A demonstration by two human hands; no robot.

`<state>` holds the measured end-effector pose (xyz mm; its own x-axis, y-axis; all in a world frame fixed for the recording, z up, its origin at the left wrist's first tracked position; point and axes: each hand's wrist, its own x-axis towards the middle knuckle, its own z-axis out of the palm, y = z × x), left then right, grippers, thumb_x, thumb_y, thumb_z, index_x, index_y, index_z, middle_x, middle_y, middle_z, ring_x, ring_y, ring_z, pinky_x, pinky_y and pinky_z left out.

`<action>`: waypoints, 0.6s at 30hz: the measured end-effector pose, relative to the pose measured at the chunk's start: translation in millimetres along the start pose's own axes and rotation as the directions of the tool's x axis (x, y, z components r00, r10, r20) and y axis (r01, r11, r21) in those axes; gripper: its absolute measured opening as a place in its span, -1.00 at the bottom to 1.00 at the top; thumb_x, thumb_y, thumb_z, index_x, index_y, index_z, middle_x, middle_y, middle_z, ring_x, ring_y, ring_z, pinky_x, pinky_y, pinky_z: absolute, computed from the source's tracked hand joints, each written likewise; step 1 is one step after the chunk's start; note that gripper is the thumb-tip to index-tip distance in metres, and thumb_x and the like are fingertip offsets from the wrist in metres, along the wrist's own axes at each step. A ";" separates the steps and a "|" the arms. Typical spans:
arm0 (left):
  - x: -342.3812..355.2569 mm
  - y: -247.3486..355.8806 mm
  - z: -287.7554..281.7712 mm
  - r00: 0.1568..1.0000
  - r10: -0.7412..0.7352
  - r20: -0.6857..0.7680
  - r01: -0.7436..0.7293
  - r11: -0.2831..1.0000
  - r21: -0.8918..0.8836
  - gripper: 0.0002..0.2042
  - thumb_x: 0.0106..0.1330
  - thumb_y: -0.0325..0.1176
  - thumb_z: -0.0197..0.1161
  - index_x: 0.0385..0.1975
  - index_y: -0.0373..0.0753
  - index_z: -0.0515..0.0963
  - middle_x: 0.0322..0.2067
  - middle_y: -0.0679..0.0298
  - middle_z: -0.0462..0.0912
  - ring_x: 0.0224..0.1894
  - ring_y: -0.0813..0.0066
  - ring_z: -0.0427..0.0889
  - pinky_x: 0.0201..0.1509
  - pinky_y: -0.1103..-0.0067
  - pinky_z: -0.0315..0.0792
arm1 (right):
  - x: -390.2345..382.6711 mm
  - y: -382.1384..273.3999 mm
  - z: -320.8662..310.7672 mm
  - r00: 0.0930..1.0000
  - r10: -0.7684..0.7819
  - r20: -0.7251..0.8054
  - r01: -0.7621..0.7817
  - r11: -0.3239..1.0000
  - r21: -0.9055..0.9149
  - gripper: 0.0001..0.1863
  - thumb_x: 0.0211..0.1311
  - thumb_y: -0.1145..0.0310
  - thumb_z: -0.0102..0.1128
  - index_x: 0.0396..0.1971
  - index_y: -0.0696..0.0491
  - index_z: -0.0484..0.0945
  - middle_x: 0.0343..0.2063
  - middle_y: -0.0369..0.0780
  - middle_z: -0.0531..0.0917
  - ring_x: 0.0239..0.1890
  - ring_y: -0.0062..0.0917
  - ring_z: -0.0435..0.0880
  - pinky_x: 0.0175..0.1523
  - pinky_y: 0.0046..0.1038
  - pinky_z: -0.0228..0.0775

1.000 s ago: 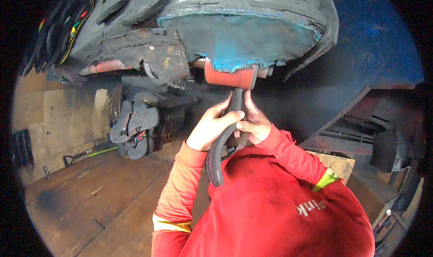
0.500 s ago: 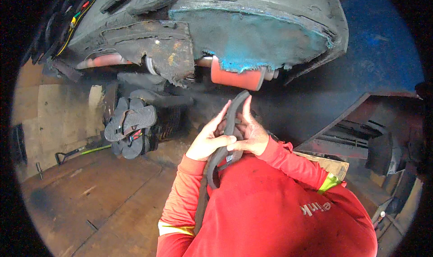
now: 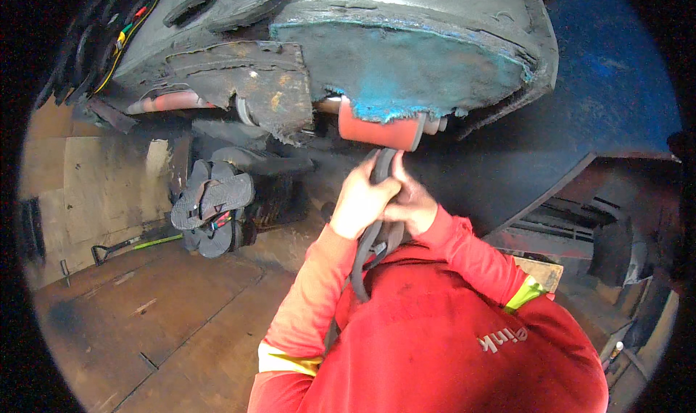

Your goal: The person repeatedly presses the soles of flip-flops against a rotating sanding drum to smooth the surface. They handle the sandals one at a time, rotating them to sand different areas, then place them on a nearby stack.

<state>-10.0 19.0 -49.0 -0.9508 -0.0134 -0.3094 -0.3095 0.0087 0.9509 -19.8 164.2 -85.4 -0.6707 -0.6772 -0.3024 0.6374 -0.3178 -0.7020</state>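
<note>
A scuffed brown floor (image 3: 181, 319) lies below. The left hand (image 3: 362, 201) and right hand (image 3: 415, 204) pinch a curved, dark-grey sandal (image 3: 358, 266) edge-on.

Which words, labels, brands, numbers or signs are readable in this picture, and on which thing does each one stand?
Red long-sleeved cloth top: short, pale lettering on the front, partly legible; I do not copy it out.
Dark grey, flat-soled sandal in the hands: a small pale mark, too small and blurred to read.
Orange-red curved band below the grey machine housing: no lettering visible.
</note>
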 end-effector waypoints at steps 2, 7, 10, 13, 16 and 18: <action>4.5 -0.1 2.0 0.992 -0.125 -0.014 0.126 0.990 0.059 -0.57 0.13 -0.39 0.24 0.05 -0.35 0.53 -0.24 0.15 0.66 -0.21 0.44 0.63 -0.09 0.47 0.51 | 2.3 -5.3 -6.5 0.998 0.024 0.056 -0.029 0.995 0.092 0.02 0.18 0.53 0.41 0.51 -0.10 -0.09 0.11 -0.25 0.49 0.09 -0.50 0.56 0.18 -0.41 0.51; -7.3 -13.3 -0.8 0.998 -0.057 -0.038 0.054 0.995 -0.087 -0.45 0.08 -0.45 0.24 0.18 -0.34 0.50 -0.09 0.11 0.66 -0.06 0.41 0.64 0.05 0.49 0.51 | -3.7 -4.4 -3.2 0.994 -0.049 0.095 0.051 0.999 -0.020 0.21 0.13 0.58 0.43 0.54 -0.16 -0.36 0.13 -0.26 0.47 0.11 -0.51 0.54 0.16 -0.42 0.51; -17.8 -22.9 -6.5 0.999 -0.017 -0.050 0.015 0.999 -0.046 -0.41 0.08 -0.42 0.25 0.22 -0.35 0.47 -0.06 0.05 0.65 -0.02 0.39 0.64 0.08 0.48 0.49 | -8.7 -1.1 3.1 0.990 -0.056 0.127 0.059 0.998 -0.021 0.32 0.11 0.59 0.42 0.52 -0.24 -0.53 0.16 -0.25 0.45 0.13 -0.52 0.51 0.18 -0.41 0.50; -25.0 -25.7 -9.4 0.994 0.089 -0.064 -0.088 0.996 0.023 -0.35 0.07 -0.37 0.29 0.26 -0.36 0.44 -0.06 -0.03 0.64 0.00 0.31 0.64 0.11 0.46 0.49 | -13.3 3.2 8.9 0.991 -0.028 0.131 0.033 0.999 -0.031 0.37 0.08 0.62 0.42 0.51 -0.30 -0.59 0.24 -0.24 0.36 0.21 -0.49 0.44 0.23 -0.39 0.45; -13.0 -20.6 -5.1 0.983 0.139 -0.117 -0.130 0.988 0.082 -0.37 0.08 -0.30 0.32 0.22 -0.38 0.47 -0.11 -0.08 0.65 -0.08 0.22 0.67 0.06 0.42 0.51 | -9.1 0.2 6.1 0.985 -0.071 0.157 0.078 0.996 -0.037 0.31 0.06 0.63 0.43 0.53 -0.27 -0.45 0.26 -0.22 0.35 0.24 -0.44 0.44 0.25 -0.36 0.44; 3.0 -16.1 0.1 0.988 0.125 -0.089 -0.121 0.991 0.056 -0.46 0.09 -0.28 0.33 0.10 -0.41 0.52 -0.20 -0.05 0.68 -0.18 0.23 0.68 -0.02 0.39 0.53 | -1.4 -7.2 -2.3 0.999 0.032 -0.009 -0.032 0.999 0.010 0.19 0.07 0.63 0.43 0.53 -0.20 -0.24 0.13 -0.20 0.50 0.14 -0.43 0.55 0.15 -0.36 0.53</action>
<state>-7.9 18.9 -65.3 -0.9775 -0.1008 -0.1855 -0.1926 0.0662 0.9790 -24.3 169.0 -81.4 -0.6533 -0.6813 -0.3302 0.6620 -0.3026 -0.6857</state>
